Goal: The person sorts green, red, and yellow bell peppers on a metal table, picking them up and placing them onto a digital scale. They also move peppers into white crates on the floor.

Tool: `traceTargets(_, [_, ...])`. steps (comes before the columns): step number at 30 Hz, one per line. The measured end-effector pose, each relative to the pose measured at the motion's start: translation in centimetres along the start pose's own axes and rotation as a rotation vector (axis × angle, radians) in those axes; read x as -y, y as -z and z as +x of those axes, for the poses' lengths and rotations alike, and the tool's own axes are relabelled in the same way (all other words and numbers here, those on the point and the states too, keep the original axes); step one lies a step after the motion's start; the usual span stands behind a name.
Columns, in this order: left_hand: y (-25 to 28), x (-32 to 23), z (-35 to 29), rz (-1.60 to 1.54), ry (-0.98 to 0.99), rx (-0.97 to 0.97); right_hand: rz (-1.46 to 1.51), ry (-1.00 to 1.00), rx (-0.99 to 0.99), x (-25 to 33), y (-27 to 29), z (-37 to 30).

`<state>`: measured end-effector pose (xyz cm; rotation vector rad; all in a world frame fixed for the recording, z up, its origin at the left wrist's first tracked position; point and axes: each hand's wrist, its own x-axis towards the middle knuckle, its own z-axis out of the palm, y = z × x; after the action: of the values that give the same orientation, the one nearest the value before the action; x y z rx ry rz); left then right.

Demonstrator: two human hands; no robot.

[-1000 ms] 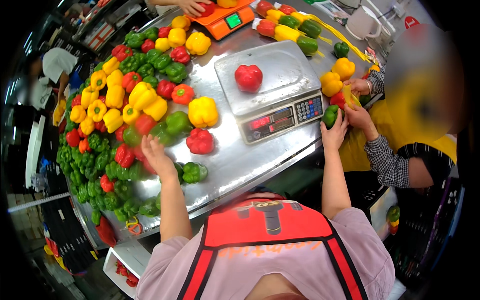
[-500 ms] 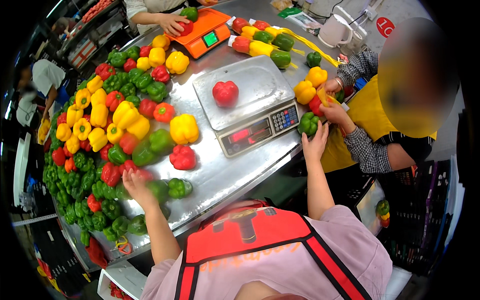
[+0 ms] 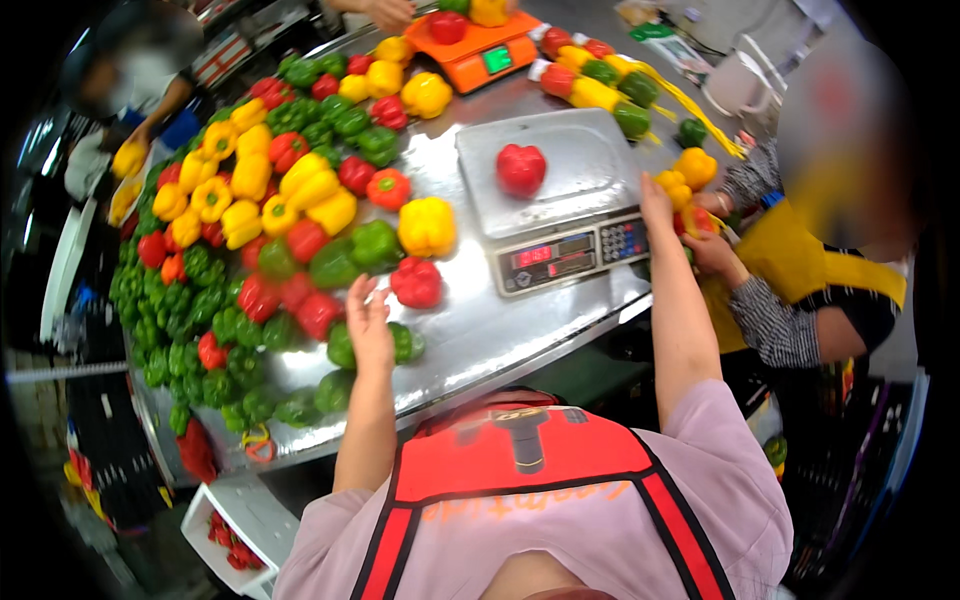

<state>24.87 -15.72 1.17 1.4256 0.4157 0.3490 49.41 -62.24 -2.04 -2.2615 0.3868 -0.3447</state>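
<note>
My left hand (image 3: 371, 325) hovers over the steel table (image 3: 470, 330), fingers apart and holding nothing. Beside it lie a red bell pepper (image 3: 416, 283) and a green bell pepper (image 3: 407, 342). My right hand (image 3: 656, 203) reaches along the right edge of the silver digital scale (image 3: 552, 150), fingers stretched out, close to a yellow bell pepper (image 3: 672, 190). A single red bell pepper (image 3: 521, 171) sits on the scale's pan, and the display is lit. My right forearm mostly hides what lies beyond the scale's lower right corner.
Red, yellow and green bell peppers (image 3: 250, 175) are heaped on the left. An orange scale (image 3: 484, 55) bearing peppers stands at the far side, near another person's hand (image 3: 390, 14). Pepper packs (image 3: 600, 80) lie beyond. At right, a co-worker in a yellow apron (image 3: 800, 260) handles peppers.
My right hand has left the green pepper and moved up beside the scale. My left hand has shifted toward the red pepper near the scale. The view has turned leftward.
</note>
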Motion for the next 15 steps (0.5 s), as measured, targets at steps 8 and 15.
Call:
traceTargets(8, [4.5,0.3,-0.5,0.023,0.018,-0.11,0.057,-0.068,0.008,3.2,-1.3,-3.9])
traceTargets(15, [8.3,-0.8,-2.3,0.001,0.001,-0.261,0.37,0.35,0.227,13.0,-2.9,-19.1])
